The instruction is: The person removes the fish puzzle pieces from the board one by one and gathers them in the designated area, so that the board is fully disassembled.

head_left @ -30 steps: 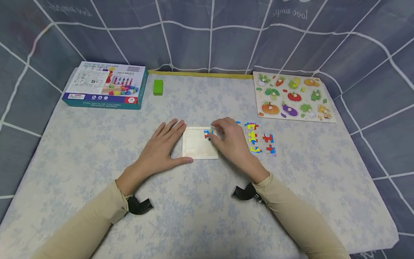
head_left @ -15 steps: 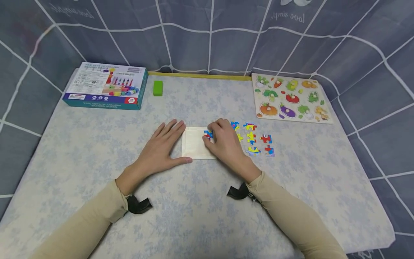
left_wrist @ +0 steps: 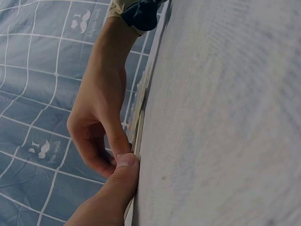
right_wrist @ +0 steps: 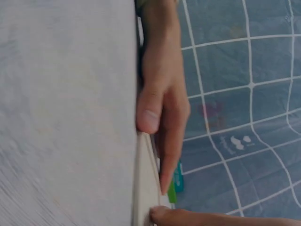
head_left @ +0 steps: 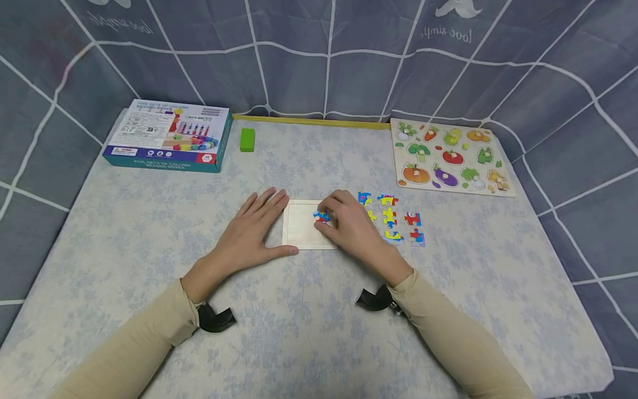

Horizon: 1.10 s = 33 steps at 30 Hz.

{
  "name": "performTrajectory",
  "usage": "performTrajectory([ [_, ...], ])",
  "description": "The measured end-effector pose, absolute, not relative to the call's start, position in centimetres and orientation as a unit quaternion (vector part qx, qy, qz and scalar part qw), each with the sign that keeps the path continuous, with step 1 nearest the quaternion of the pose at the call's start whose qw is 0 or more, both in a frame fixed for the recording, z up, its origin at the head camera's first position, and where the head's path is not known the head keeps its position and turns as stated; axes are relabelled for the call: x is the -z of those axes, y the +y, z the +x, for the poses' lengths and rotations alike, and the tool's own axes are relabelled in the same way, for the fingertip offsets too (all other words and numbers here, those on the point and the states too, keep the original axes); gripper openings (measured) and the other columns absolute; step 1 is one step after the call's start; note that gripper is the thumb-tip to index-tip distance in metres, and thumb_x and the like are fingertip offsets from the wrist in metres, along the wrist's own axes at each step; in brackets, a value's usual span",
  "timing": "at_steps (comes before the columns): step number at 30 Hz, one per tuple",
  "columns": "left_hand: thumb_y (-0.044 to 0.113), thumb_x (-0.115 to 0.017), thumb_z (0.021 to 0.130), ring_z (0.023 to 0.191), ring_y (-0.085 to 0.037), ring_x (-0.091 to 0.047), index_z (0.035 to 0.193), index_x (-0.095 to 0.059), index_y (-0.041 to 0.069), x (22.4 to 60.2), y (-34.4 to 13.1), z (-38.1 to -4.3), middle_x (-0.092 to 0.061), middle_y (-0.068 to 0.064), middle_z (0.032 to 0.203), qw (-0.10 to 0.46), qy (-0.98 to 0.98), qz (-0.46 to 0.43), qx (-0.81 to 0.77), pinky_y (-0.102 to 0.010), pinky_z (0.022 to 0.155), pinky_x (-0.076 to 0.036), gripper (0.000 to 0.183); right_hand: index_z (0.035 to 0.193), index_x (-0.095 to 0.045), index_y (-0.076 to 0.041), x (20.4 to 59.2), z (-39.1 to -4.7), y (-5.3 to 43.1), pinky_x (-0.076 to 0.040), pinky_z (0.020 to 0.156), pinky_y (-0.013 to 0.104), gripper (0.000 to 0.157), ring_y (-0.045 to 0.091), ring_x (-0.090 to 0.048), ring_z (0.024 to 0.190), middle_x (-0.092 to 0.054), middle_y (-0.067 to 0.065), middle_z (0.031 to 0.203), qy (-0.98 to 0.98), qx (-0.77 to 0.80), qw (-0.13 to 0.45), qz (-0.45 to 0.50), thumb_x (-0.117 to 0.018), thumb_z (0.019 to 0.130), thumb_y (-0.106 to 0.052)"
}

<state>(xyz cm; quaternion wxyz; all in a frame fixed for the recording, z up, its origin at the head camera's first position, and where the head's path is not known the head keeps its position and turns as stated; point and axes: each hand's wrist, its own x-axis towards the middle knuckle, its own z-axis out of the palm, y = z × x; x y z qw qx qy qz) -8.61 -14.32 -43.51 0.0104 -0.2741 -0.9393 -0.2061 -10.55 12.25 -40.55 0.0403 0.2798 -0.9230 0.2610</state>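
My left hand (head_left: 251,230) lies with its fingers spread at the left side of a shallow wooden puzzle tray (head_left: 301,227), its thumb on the lower left corner. Over the tray's right part, my right hand (head_left: 351,227) pinches a blue and red jigsaw piece (head_left: 321,216) between thumb and fingers. That hand hides the tray's right edge. Several loose jigsaw pieces (head_left: 389,216) lie on the table to its right, some partly covered by it. In the left wrist view the right hand (left_wrist: 101,113) bends down to the tray; the piece itself does not show there.
At the back left lies a bead toy box (head_left: 166,136) with a green block (head_left: 247,140) beside it. A vegetable peg puzzle board (head_left: 452,158) is at the back right. A grid-patterned curtain (head_left: 289,72) hangs behind the cloth-covered table (head_left: 299,321).
My right hand has shifted left over the tray and turned the jigsaw piece, which now sits slightly lower in the tray. My left hand has stayed in place. The head view has tilted slightly.
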Motion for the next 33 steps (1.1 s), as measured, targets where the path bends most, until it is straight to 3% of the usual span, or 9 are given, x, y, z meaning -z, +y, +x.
performTrajectory([
  [6, 0.068, -0.077, 0.082, 0.164, -0.03, -0.017, 0.168, -0.029, 0.009, 43.5, -14.3, -8.6, -0.029, -0.009, 0.174, 0.015, -0.939, -0.273, 0.208, -0.051, 0.135, -0.007, 0.115, 0.112, -0.076, -0.005, 39.6, -11.1, 12.7, -0.054, 0.088, 0.039, 0.027, 0.024, -0.058, 0.102, -0.068, 0.009, 0.112, -0.912, -0.295, -0.035, 0.283, -0.085, 0.091, -0.019],
  [10, 0.067, -0.078, 0.081, 0.164, -0.03, -0.018, 0.167, -0.029, 0.009, 43.5, -14.3, -8.5, -0.03, -0.01, 0.174, 0.015, -0.939, -0.272, 0.211, -0.052, 0.135, -0.008, 0.115, 0.107, -0.074, -0.008, 39.4, -11.7, 12.8, -0.053, 0.083, 0.035, 0.027, 0.022, -0.058, 0.096, -0.066, 0.007, 0.105, -0.909, -0.302, -0.062, 0.281, -0.088, 0.088, -0.02],
  [15, 0.068, -0.077, 0.082, 0.164, -0.03, -0.018, 0.167, -0.029, 0.009, 43.5, -14.2, -8.5, -0.03, -0.01, 0.174, 0.013, -0.939, -0.273, 0.209, -0.053, 0.135, -0.009, 0.114, 0.094, -0.072, -0.01, 39.3, -12.2, 12.9, -0.05, 0.076, 0.032, 0.024, 0.02, -0.059, 0.086, -0.064, 0.006, 0.095, -0.905, -0.315, -0.067, 0.28, -0.092, 0.083, -0.019],
  [22, 0.069, -0.076, 0.082, 0.164, -0.03, -0.018, 0.167, -0.029, 0.01, 43.5, -14.2, -8.6, -0.029, -0.009, 0.174, 0.012, -0.94, -0.272, 0.205, -0.052, 0.135, -0.009, 0.114, 0.103, -0.075, -0.008, 39.6, -12.0, 13.2, -0.052, 0.076, 0.032, 0.03, 0.02, -0.061, 0.087, -0.066, 0.007, 0.097, -0.911, -0.314, -0.048, 0.263, -0.093, 0.083, -0.022],
  [33, 0.069, -0.077, 0.082, 0.164, -0.03, -0.018, 0.167, -0.029, 0.009, 43.5, -14.2, -8.5, -0.029, -0.009, 0.174, 0.015, -0.94, -0.27, 0.209, -0.052, 0.135, -0.008, 0.115, 0.098, -0.074, -0.007, 39.7, -12.0, 13.5, -0.05, 0.073, 0.03, 0.028, 0.021, -0.059, 0.083, -0.063, 0.007, 0.091, -0.906, -0.34, -0.054, 0.245, -0.094, 0.081, -0.018],
])
